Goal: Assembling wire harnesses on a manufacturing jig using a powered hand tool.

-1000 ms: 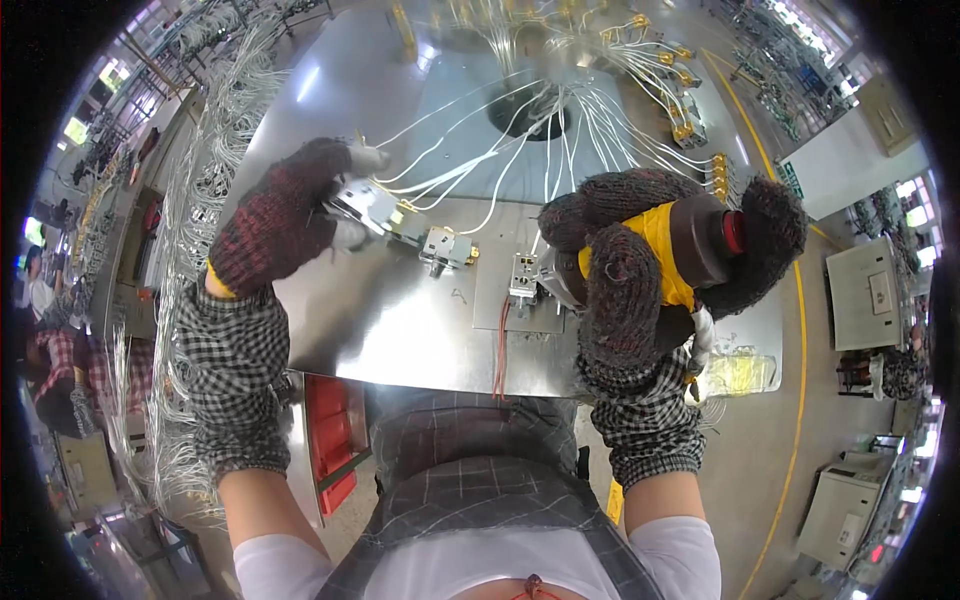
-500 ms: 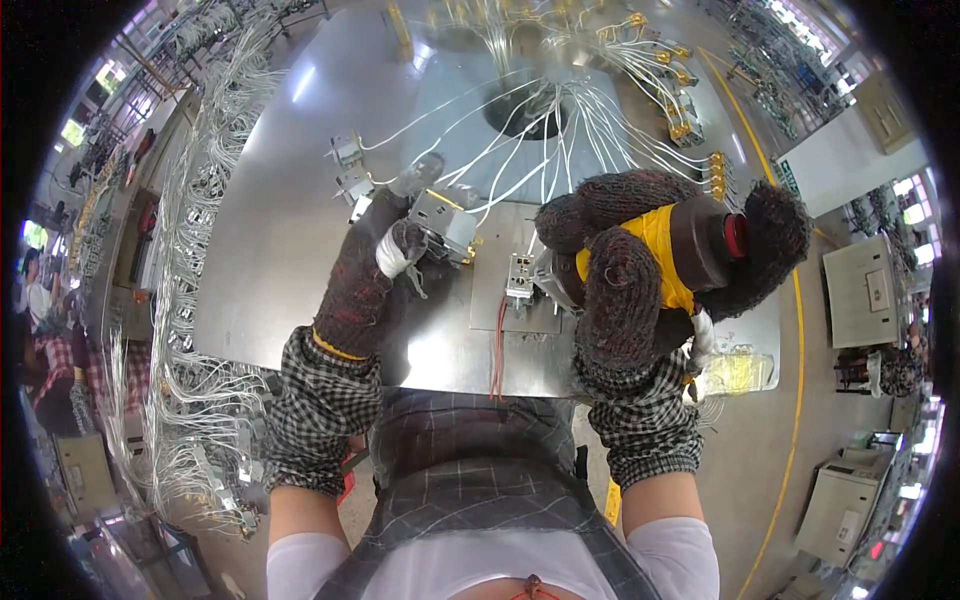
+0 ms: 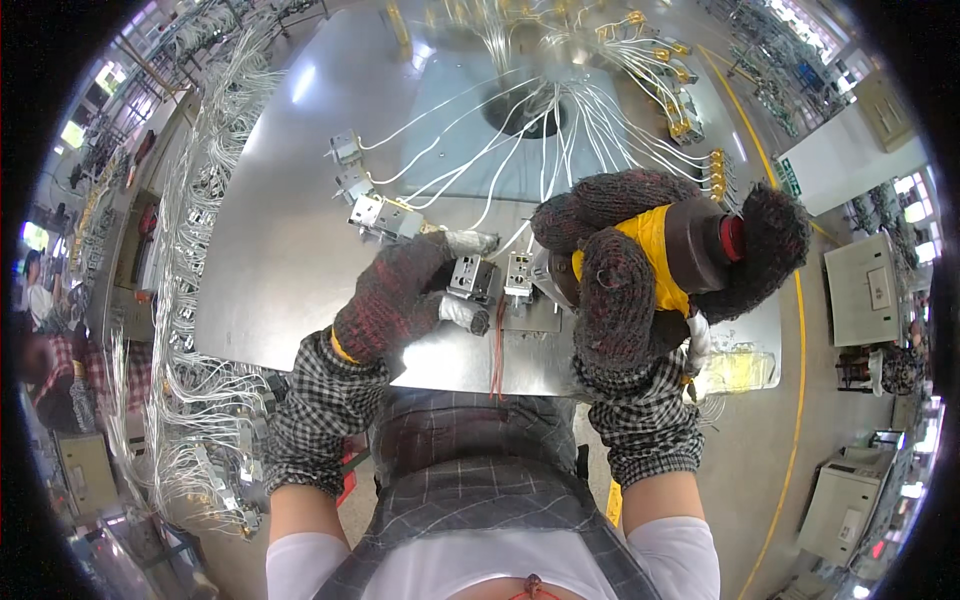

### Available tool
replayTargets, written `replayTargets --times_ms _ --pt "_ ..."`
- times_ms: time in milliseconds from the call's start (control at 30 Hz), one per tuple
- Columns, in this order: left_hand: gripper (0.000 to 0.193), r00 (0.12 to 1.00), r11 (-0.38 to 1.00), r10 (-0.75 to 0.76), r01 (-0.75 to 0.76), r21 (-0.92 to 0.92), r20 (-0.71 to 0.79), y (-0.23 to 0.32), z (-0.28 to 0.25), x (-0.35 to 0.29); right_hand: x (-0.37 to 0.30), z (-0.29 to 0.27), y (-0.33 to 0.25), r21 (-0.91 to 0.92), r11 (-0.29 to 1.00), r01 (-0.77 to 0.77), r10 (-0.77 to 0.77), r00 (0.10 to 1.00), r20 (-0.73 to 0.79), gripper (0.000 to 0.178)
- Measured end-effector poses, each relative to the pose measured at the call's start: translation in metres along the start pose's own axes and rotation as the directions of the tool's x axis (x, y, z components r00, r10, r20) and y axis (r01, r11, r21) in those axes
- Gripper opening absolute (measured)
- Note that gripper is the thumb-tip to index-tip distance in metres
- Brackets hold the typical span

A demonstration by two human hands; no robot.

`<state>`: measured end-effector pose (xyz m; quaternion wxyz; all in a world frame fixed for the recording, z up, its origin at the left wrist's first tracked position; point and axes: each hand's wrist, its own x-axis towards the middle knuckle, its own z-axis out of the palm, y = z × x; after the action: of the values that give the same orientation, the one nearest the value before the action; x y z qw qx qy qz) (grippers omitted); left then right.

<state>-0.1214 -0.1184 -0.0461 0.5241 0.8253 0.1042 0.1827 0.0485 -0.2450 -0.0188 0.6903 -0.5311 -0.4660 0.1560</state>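
Observation:
My left hand (image 3: pixel 410 290) wears a dark knitted glove with white-taped fingertips. Its thumb and forefinger close around a small metal block with holes (image 3: pixel 470 277). My right hand (image 3: pixel 625 290), gloved too, grips a dark cylindrical hand tool (image 3: pixel 697 245) wrapped in yellow tape, with a red end cap. The tool's metal nose points left, close to a second metal block (image 3: pixel 518 275) on a small plate (image 3: pixel 535 318); whether they touch, I cannot tell. Thin red wires (image 3: pixel 498 355) run from near that block to the table's front edge.
On the shiny metal table (image 3: pixel 270 270), metal blocks (image 3: pixel 385 217) on white cables lie to the left. The cables fan out from a dark round opening (image 3: pixel 525 110). Gold-coloured connectors (image 3: pixel 685 125) line the far right. A cable bundle (image 3: pixel 185 250) hangs beyond the left edge.
My left hand has moved right and nearer me with a metal block, uncovering another block on the left. The right hand and its tool have barely moved.

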Motion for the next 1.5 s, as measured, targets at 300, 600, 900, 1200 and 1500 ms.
replayTargets --times_ms 300,600,900,1200,1500 --pt "0.07 0.974 0.963 0.182 -0.149 0.224 -0.134 0.008 0.016 0.007 0.022 -0.028 0.02 0.796 0.582 -0.167 0.01 0.98 0.198 0.026" --pt "0.063 0.996 0.998 -0.064 0.063 -0.015 -0.056 -0.004 0.032 0.027 -0.012 -0.041 0.145 -0.014 0.985 0.174 -0.174 0.984 -0.035 0.05" --pt "0.06 0.997 0.926 -0.04 0.062 0.373 -0.066 0.016 0.03 0.025 -0.005 -0.009 0.027 0.612 0.789 0.04 0.142 0.959 -0.245 0.073" --pt "0.083 0.993 0.853 0.109 -0.068 0.518 -0.049 0.022 -0.006 0.019 0.009 -0.006 -0.008 0.135 0.947 0.291 -0.307 0.945 0.116 0.045" --pt "0.072 0.979 0.612 -0.203 0.136 0.779 -0.011 -0.035 -0.091 0.027 0.002 -0.009 0.088 0.816 0.385 -0.431 0.115 0.9 0.421 0.039"
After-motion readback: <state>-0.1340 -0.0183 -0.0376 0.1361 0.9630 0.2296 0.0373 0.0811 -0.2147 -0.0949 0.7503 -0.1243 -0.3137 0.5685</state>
